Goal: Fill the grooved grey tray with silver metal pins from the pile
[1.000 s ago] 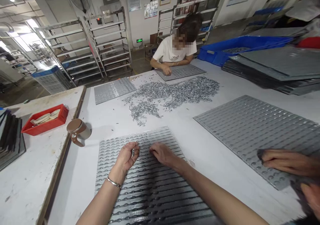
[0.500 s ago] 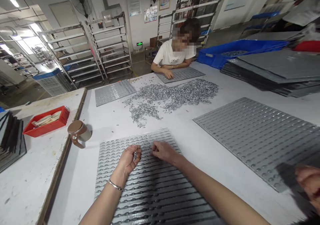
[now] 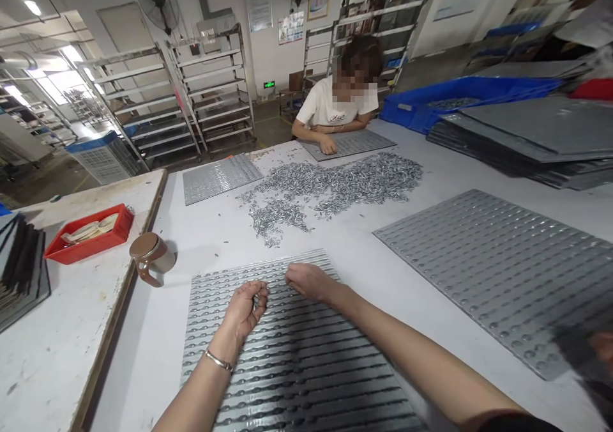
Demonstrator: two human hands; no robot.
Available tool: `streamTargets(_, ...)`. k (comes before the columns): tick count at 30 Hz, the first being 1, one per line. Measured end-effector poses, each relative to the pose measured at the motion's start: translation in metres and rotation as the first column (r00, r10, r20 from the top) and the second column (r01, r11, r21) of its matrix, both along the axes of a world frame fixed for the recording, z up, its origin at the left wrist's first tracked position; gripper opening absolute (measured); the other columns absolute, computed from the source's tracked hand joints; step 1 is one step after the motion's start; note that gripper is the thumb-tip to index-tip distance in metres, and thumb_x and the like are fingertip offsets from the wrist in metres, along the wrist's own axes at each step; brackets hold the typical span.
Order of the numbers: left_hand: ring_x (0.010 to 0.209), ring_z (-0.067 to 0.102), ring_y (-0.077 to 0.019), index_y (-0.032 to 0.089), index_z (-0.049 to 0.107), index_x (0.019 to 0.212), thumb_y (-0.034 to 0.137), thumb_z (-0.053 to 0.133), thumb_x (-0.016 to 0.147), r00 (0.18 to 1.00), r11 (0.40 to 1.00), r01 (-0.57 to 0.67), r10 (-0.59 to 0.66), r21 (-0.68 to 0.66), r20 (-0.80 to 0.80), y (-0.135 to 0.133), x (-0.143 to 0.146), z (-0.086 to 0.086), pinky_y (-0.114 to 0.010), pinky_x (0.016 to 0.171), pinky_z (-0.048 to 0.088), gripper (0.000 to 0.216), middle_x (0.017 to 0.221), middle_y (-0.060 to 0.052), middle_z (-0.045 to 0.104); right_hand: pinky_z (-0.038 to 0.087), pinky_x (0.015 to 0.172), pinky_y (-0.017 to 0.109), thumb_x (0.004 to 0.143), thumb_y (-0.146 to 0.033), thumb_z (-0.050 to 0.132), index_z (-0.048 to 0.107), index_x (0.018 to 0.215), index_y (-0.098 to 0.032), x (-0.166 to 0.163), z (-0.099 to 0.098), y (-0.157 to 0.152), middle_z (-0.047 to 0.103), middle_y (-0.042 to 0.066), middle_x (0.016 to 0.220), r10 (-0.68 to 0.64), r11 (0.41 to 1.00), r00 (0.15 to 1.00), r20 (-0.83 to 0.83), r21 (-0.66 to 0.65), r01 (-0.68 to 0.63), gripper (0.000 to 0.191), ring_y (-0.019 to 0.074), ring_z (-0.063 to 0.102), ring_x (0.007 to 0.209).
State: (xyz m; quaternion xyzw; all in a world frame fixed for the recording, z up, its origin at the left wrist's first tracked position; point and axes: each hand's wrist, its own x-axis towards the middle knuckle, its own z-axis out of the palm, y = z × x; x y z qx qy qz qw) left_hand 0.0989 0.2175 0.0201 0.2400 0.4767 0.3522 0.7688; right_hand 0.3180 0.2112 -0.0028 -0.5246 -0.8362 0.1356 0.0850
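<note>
A grey ridged sheet [image 3: 268,362] with rows of small oval lumps lies on the table in front of me. My left hand [image 3: 248,305], a metal bangle on its wrist, is curled closed above the sheet's upper middle; whatever lies inside the fingers is hidden. To its right, my right hand [image 3: 310,282] rests low over the upper rows with fingertips pinched together, and what they grip is too small to make out. Beyond the sheet's far edge spreads a heap of small grey oval pieces [image 3: 345,183].
A brown-lidded mug [image 3: 152,253] and a red bin [image 3: 90,234] stand left. Another ridged sheet [image 3: 479,272] lies right, near a blurred person's hand [image 3: 602,349]. Across the table a person [image 3: 335,109] leans over a sheet. Stacked sheets [image 3: 527,128] and a blue tray [image 3: 407,109] sit far right.
My right hand has shifted slightly up and left along the sheet, closer to my left hand, which stays nearly still. The other person's hand at the right edge has mostly left view.
</note>
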Motion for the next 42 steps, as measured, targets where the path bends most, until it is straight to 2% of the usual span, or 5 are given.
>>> streamTargets(11,0.046,0.048,-0.0062,0.01,0.064,0.085,0.015,0.069,0.08,1.0,1.0,-0.009,0.009,0.001,0.016,0.003,0.004,-0.002,-0.014,0.038,0.028,0.009,0.063,-0.003,0.061,0.042,0.077,0.026,0.095,-0.015,0.054,0.064,0.105,-0.018,0.0,0.005,0.001,0.067,0.008,0.103,0.005,1.0,1.0,0.03,0.001,-0.005,0.015,0.0191,0.062,0.092)
streamTargets(26,0.044,0.049,-0.0073,0.009,0.062,0.085,0.01,0.062,0.085,0.996,0.997,-0.045,0.05,-0.063,0.077,0.004,0.011,0.004,-0.014,0.036,0.031,0.001,0.063,-0.004,0.06,0.042,0.072,0.026,0.09,-0.019,0.058,0.067,0.086,-0.018,-0.008,0.003,0.005,0.072,0.007,0.087,-0.199,0.979,0.977,-0.078,-0.07,0.193,0.01,0.0199,0.065,0.083)
streamTargets(33,0.062,0.064,-0.0078,0.009,0.058,0.086,0.002,0.044,0.094,0.957,0.962,-0.215,0.241,-0.166,0.162,0.009,0.001,0.028,-0.013,0.055,0.054,0.017,0.078,-0.009,0.065,0.041,0.074,0.025,0.096,-0.017,0.043,0.068,0.093,-0.015,0.031,0.027,0.031,0.073,0.008,0.095,-0.372,0.928,0.917,-0.142,-0.036,0.371,0.025,0.0185,0.064,0.087)
streamTargets(37,0.059,0.064,-0.0105,0.005,0.06,0.096,0.001,0.048,0.093,0.957,0.95,-0.22,0.255,-0.22,0.141,0.002,0.005,0.033,-0.017,0.054,0.057,0.014,0.082,-0.015,0.068,0.039,0.073,0.024,0.088,-0.014,0.057,0.07,0.085,-0.018,0.025,0.019,0.042,0.072,0.006,0.09,-0.303,0.952,0.945,-0.125,-0.07,0.297,0.014,0.0179,0.063,0.085)
streamTargets(42,0.05,0.06,-0.008,0.008,0.062,0.089,0.002,0.052,0.092,0.966,0.965,-0.238,0.246,-0.111,0.073,-0.001,0.001,0.028,-0.013,0.043,0.05,0.012,0.075,-0.011,0.069,0.039,0.074,0.024,0.088,-0.012,0.059,0.068,0.084,-0.018,0.011,0.008,0.041,0.069,0.006,0.09,-0.235,0.971,0.963,-0.129,-0.072,0.227,0.011,0.0179,0.061,0.085)
